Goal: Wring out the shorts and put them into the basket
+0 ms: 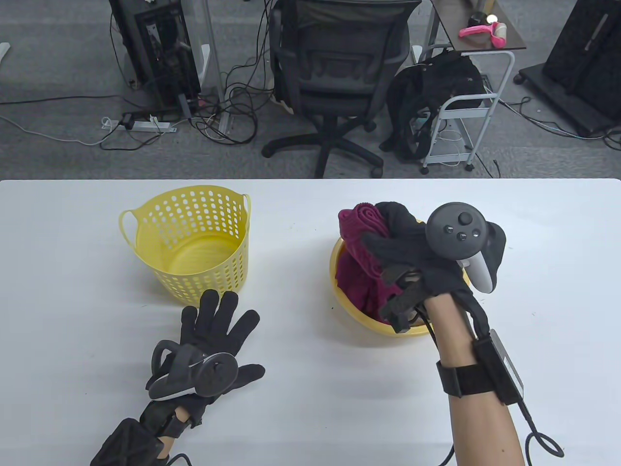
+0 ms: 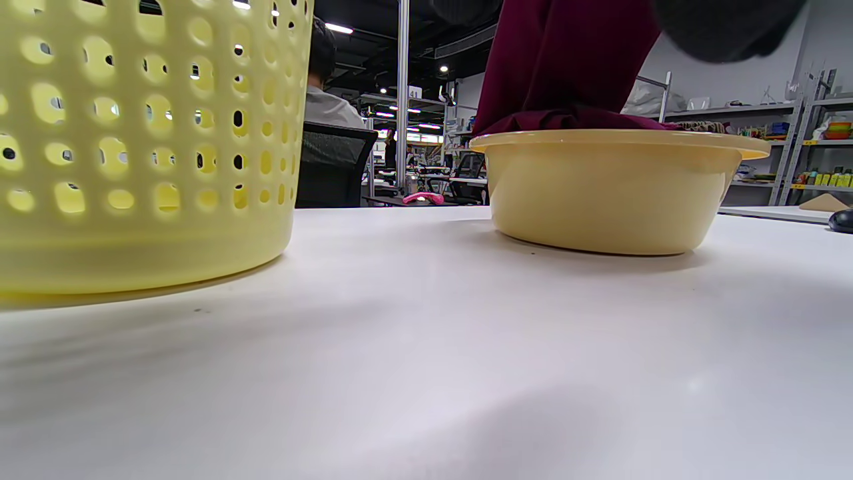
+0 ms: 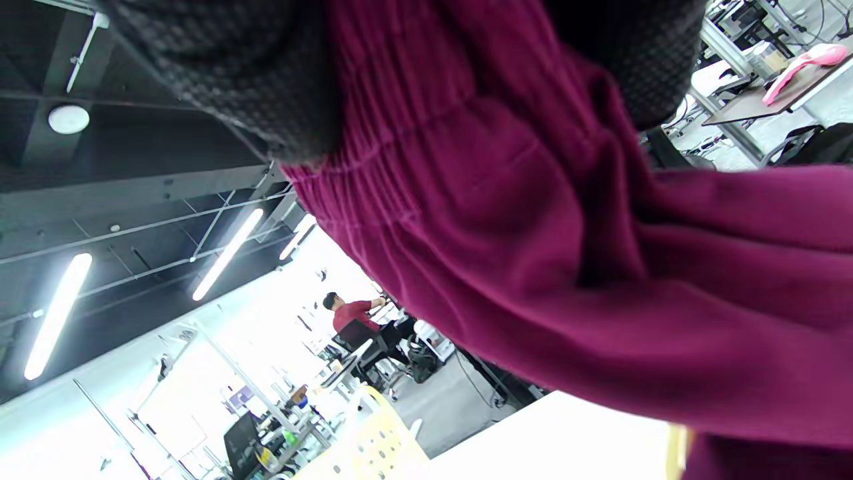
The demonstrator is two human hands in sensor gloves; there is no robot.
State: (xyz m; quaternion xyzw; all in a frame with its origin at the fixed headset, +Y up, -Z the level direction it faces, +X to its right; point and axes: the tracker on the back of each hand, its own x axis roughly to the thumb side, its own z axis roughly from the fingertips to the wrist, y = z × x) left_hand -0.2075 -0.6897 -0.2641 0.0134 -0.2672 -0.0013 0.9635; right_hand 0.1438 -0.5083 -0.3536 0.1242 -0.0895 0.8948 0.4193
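The right hand (image 1: 427,262) grips the shorts (image 1: 359,252) above the bowl (image 1: 339,286); the left hand (image 1: 213,335) lies flat, fingers spread. One-handed, wringing may fail and drip on the table (image 1: 310,388).

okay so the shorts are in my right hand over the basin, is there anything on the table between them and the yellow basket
Nothing visible stands in the way. The shorts hang from the right hand above the basin, and the table between basin and basket is bare. The left hand lies flat in front of the basket, off that path.
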